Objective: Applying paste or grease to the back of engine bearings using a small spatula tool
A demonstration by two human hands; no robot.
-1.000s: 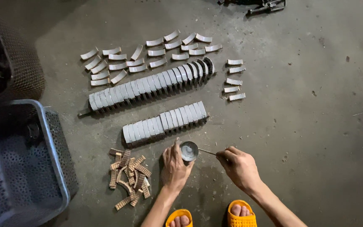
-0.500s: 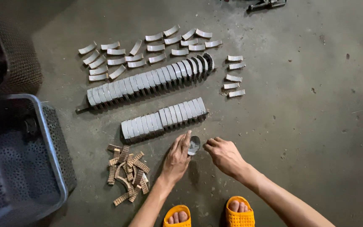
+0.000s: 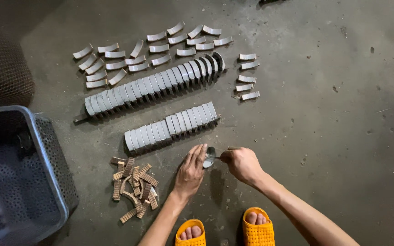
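My left hand [image 3: 190, 171] rests on the concrete floor with fingers together, its fingertips against a small round metal cup [image 3: 209, 157]. My right hand [image 3: 240, 163] is closed on a thin handle or tool that reaches into the cup. Just beyond the hands lies a short row of curved grey metal shells [image 3: 171, 126] standing on edge. A longer row of the same shells [image 3: 153, 84] lies behind it. To the left of my left hand sits a heap of small brown ridged pieces [image 3: 134, 186].
Loose curved shells are scattered at the back [image 3: 151, 48] and in a small column at the right [image 3: 248, 76]. A blue perforated plastic crate [image 3: 19, 182] stands at the left. My feet in orange sandals [image 3: 224, 230] are at the bottom edge.
The cup has tipped from lying open-side-up to being held on edge between my hands. My left hand has slid up beside it, and my right hand has moved closer to it.
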